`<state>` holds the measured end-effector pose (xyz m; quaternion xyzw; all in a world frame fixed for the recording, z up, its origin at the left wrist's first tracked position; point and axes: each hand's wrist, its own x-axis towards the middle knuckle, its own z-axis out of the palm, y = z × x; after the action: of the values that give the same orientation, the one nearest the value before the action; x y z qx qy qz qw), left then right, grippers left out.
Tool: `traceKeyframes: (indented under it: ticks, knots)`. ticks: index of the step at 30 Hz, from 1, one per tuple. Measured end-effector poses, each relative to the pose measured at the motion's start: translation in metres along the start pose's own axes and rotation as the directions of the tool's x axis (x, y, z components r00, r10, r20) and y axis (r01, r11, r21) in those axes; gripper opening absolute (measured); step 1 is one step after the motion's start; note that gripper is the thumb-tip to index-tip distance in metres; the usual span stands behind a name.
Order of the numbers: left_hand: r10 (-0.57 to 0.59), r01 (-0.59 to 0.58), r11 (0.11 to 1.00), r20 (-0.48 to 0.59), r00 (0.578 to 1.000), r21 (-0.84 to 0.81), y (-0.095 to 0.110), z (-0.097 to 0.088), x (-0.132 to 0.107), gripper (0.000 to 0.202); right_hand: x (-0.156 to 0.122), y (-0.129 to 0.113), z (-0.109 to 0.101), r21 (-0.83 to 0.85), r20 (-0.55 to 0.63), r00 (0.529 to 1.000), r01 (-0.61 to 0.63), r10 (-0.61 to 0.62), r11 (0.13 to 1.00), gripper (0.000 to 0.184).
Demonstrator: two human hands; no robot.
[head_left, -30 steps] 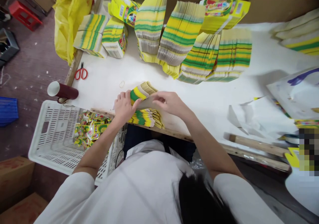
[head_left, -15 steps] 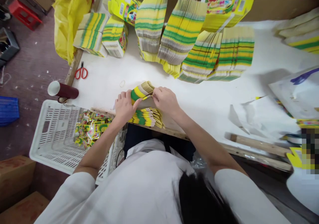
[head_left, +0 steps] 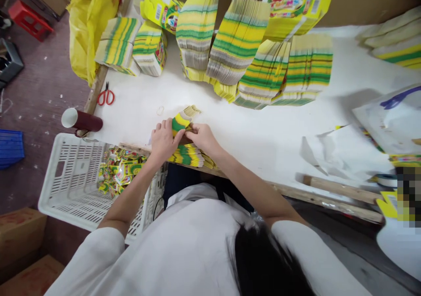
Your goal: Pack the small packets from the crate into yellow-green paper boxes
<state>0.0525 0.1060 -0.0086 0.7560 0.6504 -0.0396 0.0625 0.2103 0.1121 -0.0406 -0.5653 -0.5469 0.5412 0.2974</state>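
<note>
A small stack of flat folded cartons [head_left: 181, 119], yellow, green and grey, stands at the table's near edge. My left hand [head_left: 163, 140] is closed around its left side, thumb along the front. My right hand [head_left: 203, 139] pinches at the near face of the stack, close to my left thumb; a brownish flap shows under its fingertips. Just below both hands, a fanned row of similar flat cartons [head_left: 189, 155] lies along the table edge, partly covered by my right hand and wrist.
Tall bundles of flat cartons [head_left: 238, 39] line the back of the white table [head_left: 263, 133]. Red-handled scissors [head_left: 105, 97] and a dark red tube [head_left: 86, 120] lie at the left. A white crate [head_left: 67, 173] with small packets stands below. White paper [head_left: 348, 151] lies at the right.
My right hand has moved left and slightly down, from the stack's right end to beside my left thumb. My left hand stays on the stack.
</note>
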Motion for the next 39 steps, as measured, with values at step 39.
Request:
traceKeyframes:
  ticks: [39]
  knots:
    - [-0.054,0.052,0.998,0.038,0.998,0.035,0.003,-0.003,0.003,0.058,0.015,0.003,-0.040,-0.760,0.019,0.942,0.231,-0.335,0.607,0.025]
